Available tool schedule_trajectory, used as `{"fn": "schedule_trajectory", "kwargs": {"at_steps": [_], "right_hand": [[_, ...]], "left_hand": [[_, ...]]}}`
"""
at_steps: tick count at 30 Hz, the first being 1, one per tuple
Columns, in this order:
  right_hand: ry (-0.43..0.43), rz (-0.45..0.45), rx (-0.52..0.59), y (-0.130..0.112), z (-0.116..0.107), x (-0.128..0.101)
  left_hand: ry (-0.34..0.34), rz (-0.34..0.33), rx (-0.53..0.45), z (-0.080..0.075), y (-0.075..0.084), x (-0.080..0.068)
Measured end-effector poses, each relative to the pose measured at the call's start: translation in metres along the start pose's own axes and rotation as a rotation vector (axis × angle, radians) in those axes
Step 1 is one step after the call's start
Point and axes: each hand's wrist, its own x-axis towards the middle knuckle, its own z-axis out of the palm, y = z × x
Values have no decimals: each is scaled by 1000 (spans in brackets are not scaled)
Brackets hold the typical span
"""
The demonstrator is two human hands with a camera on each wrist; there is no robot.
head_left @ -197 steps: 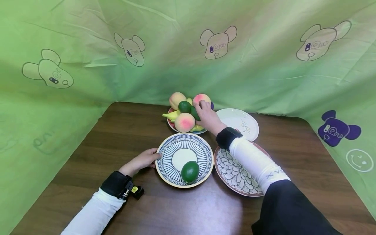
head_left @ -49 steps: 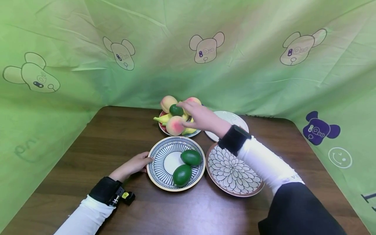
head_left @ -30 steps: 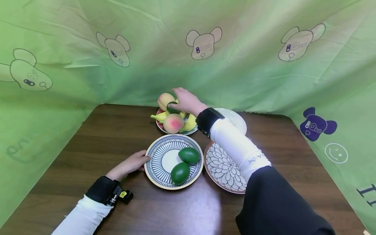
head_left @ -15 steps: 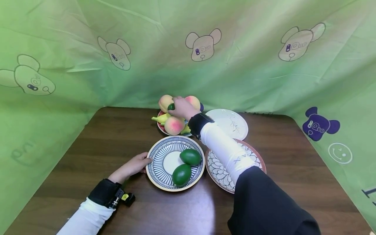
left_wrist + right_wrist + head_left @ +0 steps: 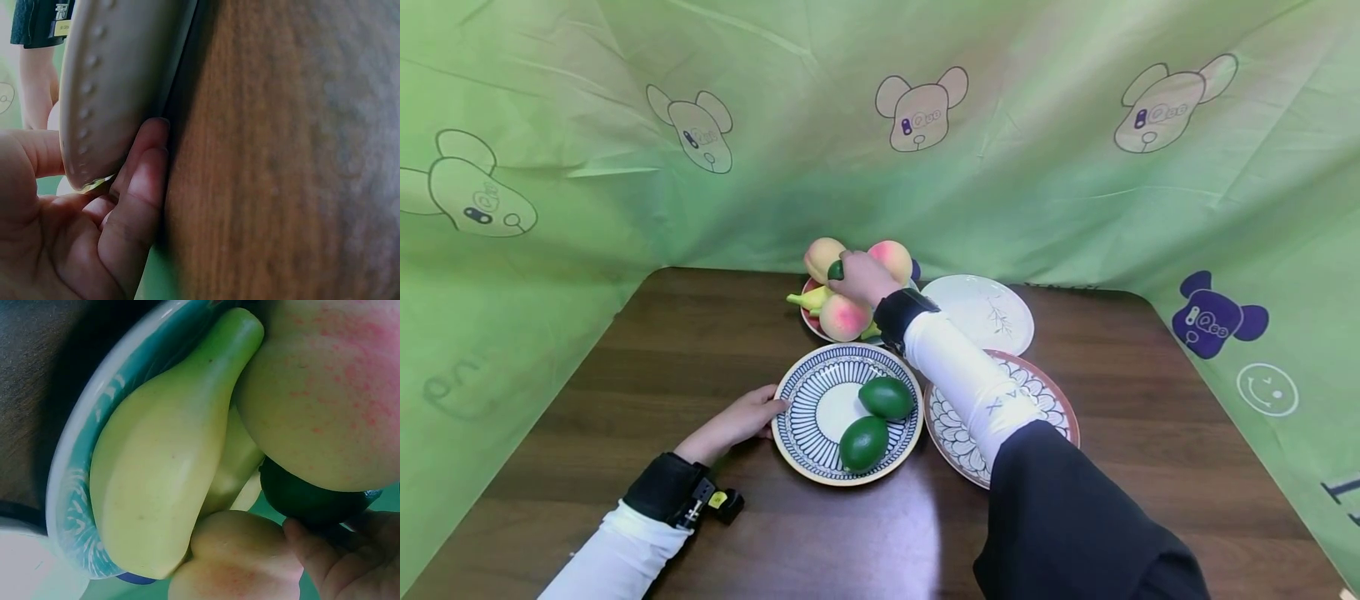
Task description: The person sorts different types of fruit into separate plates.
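1. The right hand [image 5: 862, 279] reached to the far bowl of fruit [image 5: 811, 319] at the back of the dark brown wooden counter [image 5: 700, 350].
2. Its fingers [image 5: 312, 559] were curled round a small dark green round fruit [image 5: 836, 270] in the pile, pinching it.
3. That green fruit sat high in the bowl, between two pink and yellow peaches [image 5: 822, 257], and it touched them.
4. A third peach [image 5: 842, 317] and a long pale yellow pear [image 5: 162, 462] lay in the same bowl, just beside the green fruit.
5. The left hand [image 5: 741, 417] lay on the counter at the left edge of the round plate with blue and white stripes [image 5: 808, 375].
6. Its fingers [image 5: 140, 181] were only loosely bent, and they touched the plate's rim.
7. Two green avocados [image 5: 886, 397] lay on the striped plate, touching each other.
8. A brown-rimmed plate with a flower pattern [image 5: 1045, 400] lay just to the right of the striped plate.
9. A white plate with a small leaf drawing [image 5: 981, 304] lay behind the flower plate, near the fruit bowl.
10. A green cloth with cartoon bear faces [image 5: 1075, 192] hung all around the counter.
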Motion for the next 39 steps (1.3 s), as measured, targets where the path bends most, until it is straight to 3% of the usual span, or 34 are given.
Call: {"fn": "schedule_trajectory", "kwargs": {"at_steps": [16,25,39], "right_hand": [[5,25,55,-5,0,3],[15,6,-5,-7,-1,1],[46,-25,-10,-11,-6,-6]], "left_hand": [[-1,3,-31,2,-1,-1],[3,17,-26,1,-3,0],[-8,8,-22,-1,-3,1]]}}
